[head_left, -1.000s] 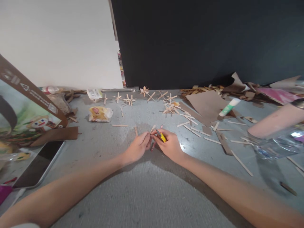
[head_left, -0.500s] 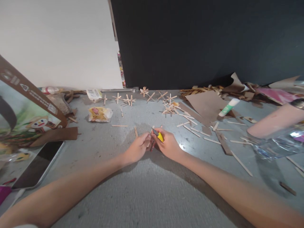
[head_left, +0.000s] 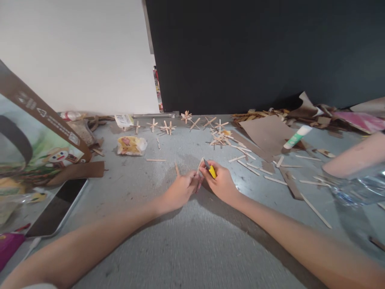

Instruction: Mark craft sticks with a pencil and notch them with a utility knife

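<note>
Both hands meet over the middle of the grey table. My left hand (head_left: 184, 188) is closed on a thin wooden craft stick (head_left: 200, 163), whose upper end points up and away from me. Fingers wrapped, my right hand (head_left: 223, 182) grips a yellow utility knife (head_left: 212, 171) with its grey tip by the stick. I cannot tell whether the blade touches the wood. Just beyond my left hand another craft stick (head_left: 177, 168) lies on the table. Farther back stand star and cross shapes made of craft sticks (head_left: 168, 127).
Loose sticks and a cardboard sheet (head_left: 266, 134) lie at the right, with a glue stick (head_left: 297, 137), a pinkish cylinder (head_left: 355, 156) and a clear plastic bottle (head_left: 361, 186). At left are a phone (head_left: 57, 208), a printed bag (head_left: 45, 132) and a yellow packet (head_left: 131, 145).
The view has shifted slightly, so the scene sits farther right. The craft stick now shows more clearly between my hands, and the knife has tilted slightly. Both hands keep their grip.
</note>
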A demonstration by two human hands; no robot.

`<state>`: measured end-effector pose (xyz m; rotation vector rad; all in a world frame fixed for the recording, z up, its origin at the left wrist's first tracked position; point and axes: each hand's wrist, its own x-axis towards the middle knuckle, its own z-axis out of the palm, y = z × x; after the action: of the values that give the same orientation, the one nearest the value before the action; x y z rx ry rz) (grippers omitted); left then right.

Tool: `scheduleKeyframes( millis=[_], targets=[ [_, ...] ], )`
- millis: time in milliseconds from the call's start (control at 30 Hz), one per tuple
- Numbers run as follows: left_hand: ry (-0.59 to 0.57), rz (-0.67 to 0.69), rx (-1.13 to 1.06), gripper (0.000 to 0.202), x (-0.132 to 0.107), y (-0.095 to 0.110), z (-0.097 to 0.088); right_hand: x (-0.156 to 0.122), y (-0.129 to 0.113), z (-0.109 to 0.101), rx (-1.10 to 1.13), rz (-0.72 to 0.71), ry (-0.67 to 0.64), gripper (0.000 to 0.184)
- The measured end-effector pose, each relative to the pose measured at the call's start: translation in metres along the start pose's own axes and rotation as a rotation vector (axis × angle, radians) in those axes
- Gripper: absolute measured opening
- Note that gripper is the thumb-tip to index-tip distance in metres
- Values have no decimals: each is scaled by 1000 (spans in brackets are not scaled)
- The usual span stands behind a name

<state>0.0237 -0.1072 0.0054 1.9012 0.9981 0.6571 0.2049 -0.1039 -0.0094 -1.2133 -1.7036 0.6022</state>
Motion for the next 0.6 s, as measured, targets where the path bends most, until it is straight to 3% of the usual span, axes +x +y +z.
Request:
scheduleKeyframes(
  millis=[200,600],
  targets=[
    [-3,22,20,34,1,-2,2,0,-3,-1,95,18,3,36],
    [5,-9,-25,26,1,4,1,-1,-3,5,3,4,52,33]
  ],
)
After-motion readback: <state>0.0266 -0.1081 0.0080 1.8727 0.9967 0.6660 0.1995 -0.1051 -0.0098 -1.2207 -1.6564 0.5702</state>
